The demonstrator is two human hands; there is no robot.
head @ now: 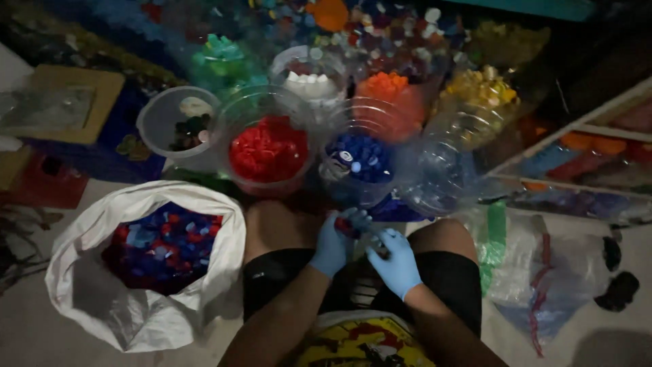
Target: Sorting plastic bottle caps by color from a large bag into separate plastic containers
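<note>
I sit on the floor with both hands in blue gloves between my knees. My left hand (335,243) is curled around a small red bottle cap (344,226). My right hand (396,261) rests just right of it, fingers bent over small dark pieces I cannot make out. Right in front of my hands stand clear containers of sorted caps: red caps (269,151), blue caps (358,158), orange caps (388,88), white caps (310,84), yellow caps (479,89). A white sack (95,299) at my left holds mixed red and blue caps (163,245).
A clear tub (178,122) with a few dark and pale caps stands at back left, green caps (221,60) behind it. A heap of mixed caps (387,27) fills the back. Crumpled plastic bags (543,265) lie at right, a shelf (584,146) beyond them.
</note>
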